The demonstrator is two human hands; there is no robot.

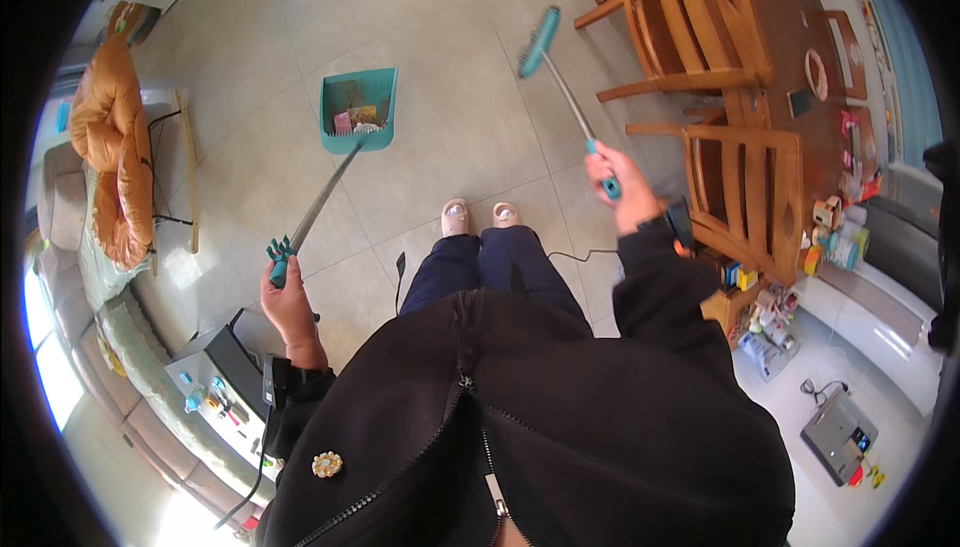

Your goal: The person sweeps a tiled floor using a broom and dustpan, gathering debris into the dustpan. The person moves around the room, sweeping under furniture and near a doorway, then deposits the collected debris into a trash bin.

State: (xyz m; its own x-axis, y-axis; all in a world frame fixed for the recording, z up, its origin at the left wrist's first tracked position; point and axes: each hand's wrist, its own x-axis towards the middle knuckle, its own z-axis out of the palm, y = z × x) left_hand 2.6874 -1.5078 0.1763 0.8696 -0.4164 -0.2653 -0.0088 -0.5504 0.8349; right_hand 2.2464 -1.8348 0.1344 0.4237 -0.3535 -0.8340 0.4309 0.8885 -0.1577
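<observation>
My left hand (291,310) grips the upper end of a long-handled teal dustpan (358,144), whose metal pole slants forward to the pan. Small scraps of litter (354,119), pink and yellowish, lie in the pan near its toothed edge. In my right hand (621,183) is the teal grip of a broom (541,42) with a metal pole. The broom's teal head, with dark bristles, is off to the right of the dustpan and apart from it. Whether the bristles touch the floor I cannot tell.
Wooden chairs (742,172) and a wooden table (795,36) stand on the right. To the left are a rack with an orange padded jacket (112,142), a sofa (97,374) and a low table (217,382). A cable (581,256) lies on the tiled floor by my legs.
</observation>
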